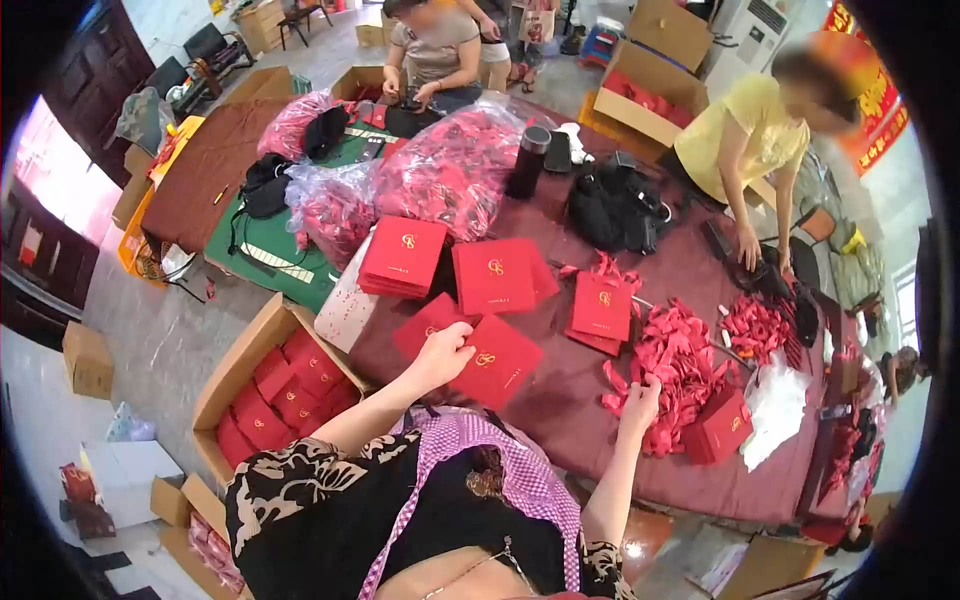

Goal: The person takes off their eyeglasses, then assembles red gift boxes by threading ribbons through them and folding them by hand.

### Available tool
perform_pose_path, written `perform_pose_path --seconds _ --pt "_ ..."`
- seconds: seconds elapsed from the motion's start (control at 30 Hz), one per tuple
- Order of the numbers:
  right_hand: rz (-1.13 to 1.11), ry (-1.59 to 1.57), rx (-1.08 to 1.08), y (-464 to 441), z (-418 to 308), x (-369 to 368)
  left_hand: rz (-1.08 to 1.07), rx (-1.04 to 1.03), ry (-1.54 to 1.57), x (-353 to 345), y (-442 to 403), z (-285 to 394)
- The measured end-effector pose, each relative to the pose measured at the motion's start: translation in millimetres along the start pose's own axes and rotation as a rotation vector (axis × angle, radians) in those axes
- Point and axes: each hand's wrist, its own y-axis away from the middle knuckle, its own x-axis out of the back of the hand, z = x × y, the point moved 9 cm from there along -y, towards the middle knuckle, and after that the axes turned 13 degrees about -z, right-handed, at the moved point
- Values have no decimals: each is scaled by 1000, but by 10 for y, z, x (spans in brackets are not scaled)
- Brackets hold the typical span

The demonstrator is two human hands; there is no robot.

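Observation:
My left hand [445, 357] is closed on the edge of a flat red square with a gold emblem [503, 362], which looks like a card or a flat gift bag. Another red square [418, 328] lies partly under that hand. At the left edge of a heap of red ribbons [672, 365], my right hand [641, 402] has its fingers pinched together on a ribbon. Stacks of the same red squares [402, 255] [496, 275] lie beyond my left hand, and a smaller stack [602, 308] sits between my hands. Right of my right hand stands a red box [720, 428].
A carton [232, 372] of red boxes stands at my left by the table [570, 425]. Large plastic bags of red pieces [445, 175], a dark bottle [528, 160] and black bags [612, 208] occupy the far side. Two people work across the table.

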Motion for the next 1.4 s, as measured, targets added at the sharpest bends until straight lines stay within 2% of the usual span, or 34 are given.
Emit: perform_pose_path --seconds 0.03,0.13,0.23,0.3,0.33,0.37,0.43,0.57,0.6,0.63,0.67,0.7,0.8,0.97,1.03,1.17,1.23,1.3,1.37,1.4 --pt "-22 -44 -34 66 -116 40 -15 4 1 -38 -9 10" --pt "-27 -98 131 100 40 -74 -83 9 3 -150 -60 -1" --pt "-129 -393 -4 106 503 -276 -134 -9 23 -208 -72 56" --pt "-128 -488 -90 308 160 -172 -91 -43 74 -256 -88 -86" --pt "-157 -679 -111 339 349 -274 -120 43 -51 -184 -46 83" --pt "-180 -683 -134 419 350 -276 -94 -24 21 -203 -42 73" --pt "-276 -676 -116 553 122 -267 -133 -5 103 -308 -122 -253" --pt "-372 -802 -64 712 -172 -278 -105 26 -14 -256 -59 -31" --pt "-357 -760 -51 725 -206 -255 -110 21 26 -260 -61 -6" --pt "-342 -721 -34 725 -257 -243 -130 -109 -145 -274 -98 66" --pt "-310 -563 3 713 -354 -212 -141 -5 38 -274 -88 56" --pt "-265 -405 38 716 -440 -157 -83 -83 -7 -266 -94 68" --pt "-238 -166 227 762 -861 -37 -135 -43 30 -248 -93 169" --pt "-240 -118 332 812 -1290 -8 -129 -43 37 -206 -69 166" --pt "-231 27 535 926 -1721 49 -130 -40 -19 -178 -73 184" --pt "-182 51 580 1000 -1925 48 -56 -93 42 -167 -96 162" --pt "-120 69 699 1016 -2062 41 -71 -119 22 -160 -106 210" --pt "-169 108 732 1026 -2150 -12 -134 -111 -30 -146 -158 333" --pt "-256 12 654 986 -2110 -111 -89 -69 141 -162 -140 311" --pt "-265 -58 594 984 -2021 -168 -160 -80 270 -327 -251 70"
